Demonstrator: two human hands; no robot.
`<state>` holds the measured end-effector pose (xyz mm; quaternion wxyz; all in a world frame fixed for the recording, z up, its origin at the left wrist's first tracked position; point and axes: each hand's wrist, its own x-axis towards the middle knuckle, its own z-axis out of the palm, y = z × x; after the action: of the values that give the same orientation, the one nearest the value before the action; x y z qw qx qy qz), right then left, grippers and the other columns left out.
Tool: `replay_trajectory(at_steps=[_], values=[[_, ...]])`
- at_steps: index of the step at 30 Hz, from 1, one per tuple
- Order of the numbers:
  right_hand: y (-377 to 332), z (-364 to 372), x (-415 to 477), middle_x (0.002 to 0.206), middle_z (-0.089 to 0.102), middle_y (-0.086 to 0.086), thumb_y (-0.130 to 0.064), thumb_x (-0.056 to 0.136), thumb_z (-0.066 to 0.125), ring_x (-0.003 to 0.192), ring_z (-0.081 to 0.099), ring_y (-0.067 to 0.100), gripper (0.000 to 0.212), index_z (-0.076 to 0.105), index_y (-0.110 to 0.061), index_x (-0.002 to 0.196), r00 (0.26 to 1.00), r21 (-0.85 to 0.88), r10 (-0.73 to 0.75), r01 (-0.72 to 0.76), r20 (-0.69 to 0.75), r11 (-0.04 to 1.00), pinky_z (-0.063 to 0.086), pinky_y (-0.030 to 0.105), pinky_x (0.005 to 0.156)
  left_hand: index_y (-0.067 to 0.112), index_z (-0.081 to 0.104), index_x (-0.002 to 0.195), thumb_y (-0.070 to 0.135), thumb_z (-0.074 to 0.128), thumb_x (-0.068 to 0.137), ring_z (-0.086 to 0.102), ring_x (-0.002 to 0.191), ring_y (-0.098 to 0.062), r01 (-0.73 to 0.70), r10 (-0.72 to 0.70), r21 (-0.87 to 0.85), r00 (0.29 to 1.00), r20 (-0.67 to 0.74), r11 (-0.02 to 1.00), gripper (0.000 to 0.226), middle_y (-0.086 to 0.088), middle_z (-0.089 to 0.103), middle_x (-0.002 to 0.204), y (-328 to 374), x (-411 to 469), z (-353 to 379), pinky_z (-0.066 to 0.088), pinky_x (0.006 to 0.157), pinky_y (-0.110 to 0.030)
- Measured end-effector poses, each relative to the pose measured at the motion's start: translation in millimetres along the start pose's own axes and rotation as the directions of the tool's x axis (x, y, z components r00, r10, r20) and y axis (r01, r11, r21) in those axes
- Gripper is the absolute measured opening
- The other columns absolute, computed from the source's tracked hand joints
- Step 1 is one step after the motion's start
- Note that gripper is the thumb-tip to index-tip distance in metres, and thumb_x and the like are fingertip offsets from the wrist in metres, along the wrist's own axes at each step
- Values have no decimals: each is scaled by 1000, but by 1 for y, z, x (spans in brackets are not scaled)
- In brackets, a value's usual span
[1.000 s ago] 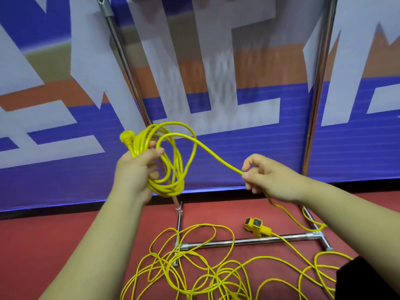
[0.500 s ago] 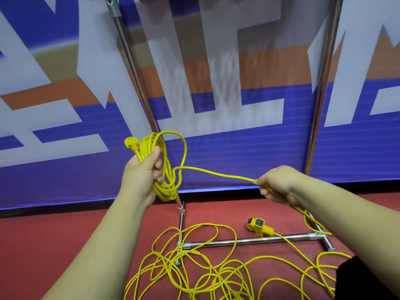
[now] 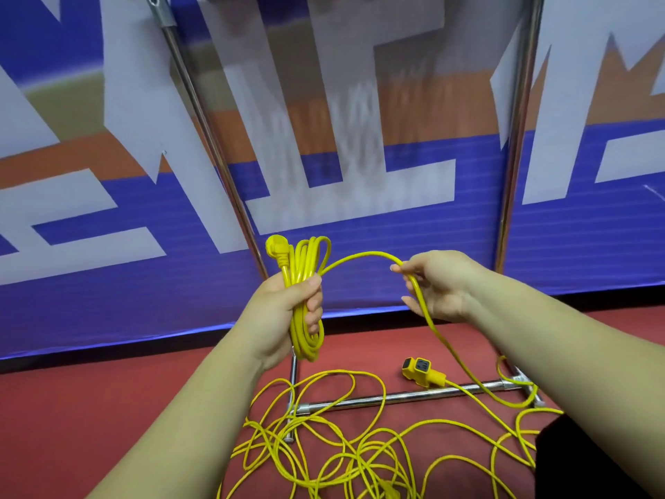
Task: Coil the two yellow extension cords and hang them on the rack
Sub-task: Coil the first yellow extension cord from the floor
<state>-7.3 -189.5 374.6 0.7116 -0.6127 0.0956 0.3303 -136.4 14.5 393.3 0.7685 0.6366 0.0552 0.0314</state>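
My left hand [image 3: 284,318] grips a coil of yellow extension cord [image 3: 306,268] with its plug [image 3: 276,248] sticking up at the top. From the coil a loose strand arcs right to my right hand [image 3: 437,286], which pinches it, then drops to the floor. A tangle of loose yellow cord [image 3: 342,448] lies on the red floor below my arms. A yellow socket end [image 3: 419,369] lies beside the rack's base bar [image 3: 396,397]. The metal rack's two uprights [image 3: 201,124] rise in front of the banner.
A blue, white and orange banner [image 3: 360,174] stands close behind the rack. The right upright [image 3: 514,138] rises behind my right forearm. A dark shape [image 3: 590,459] shows at the lower right corner. Red carpet [image 3: 90,408] lies to the left.
My right hand came back toward the coil, bringing a new arc of cord up beside my left hand. The coil in my left hand has drawn tighter and narrower.
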Motion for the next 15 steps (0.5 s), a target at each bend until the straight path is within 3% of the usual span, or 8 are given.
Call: replay_trajectory(at_steps=[3, 8, 12, 15], values=[[-3, -1, -6, 72, 62, -3, -13, 88, 71, 59, 43, 8, 4, 70, -15, 92, 999, -105, 11, -7, 38, 994, 37, 21, 61, 11, 56, 85, 15, 55, 96, 32, 42, -9, 54, -54, -9, 999, -3, 999, 11, -1, 36, 58, -3, 1, 6, 32, 41, -21], [-8, -2, -13, 71, 69, -2, -16, 90, 71, 63, 59, 7, 8, 72, -13, 97, 997, -134, 8, 2, 71, 991, 48, 19, 62, 6, 67, 111, 14, 56, 97, 27, 39, -7, 84, -82, 46, 995, -53, 995, 20, 1, 31, 53, -14, 4, 16, 27, 40, -18], [-9, 2, -15, 67, 72, -4, -16, 89, 73, 61, 67, 5, 4, 72, -12, 90, 998, -114, -32, 39, 61, 993, 56, 18, 58, 5, 68, 110, 13, 63, 93, 28, 39, -8, 102, -95, 117, 993, -68, 988, 19, 0, 36, 56, -25, 7, 24, 28, 39, -19], [-12, 7, -17, 69, 72, -4, -14, 91, 72, 58, 69, 3, 3, 71, -11, 91, 997, -39, -40, 43, 70, 998, 56, 16, 53, 7, 70, 106, 11, 67, 91, 31, 40, -8, 106, -93, 149, 991, -93, 983, 16, -7, 50, 69, -31, 8, 31, 30, 39, -20]])
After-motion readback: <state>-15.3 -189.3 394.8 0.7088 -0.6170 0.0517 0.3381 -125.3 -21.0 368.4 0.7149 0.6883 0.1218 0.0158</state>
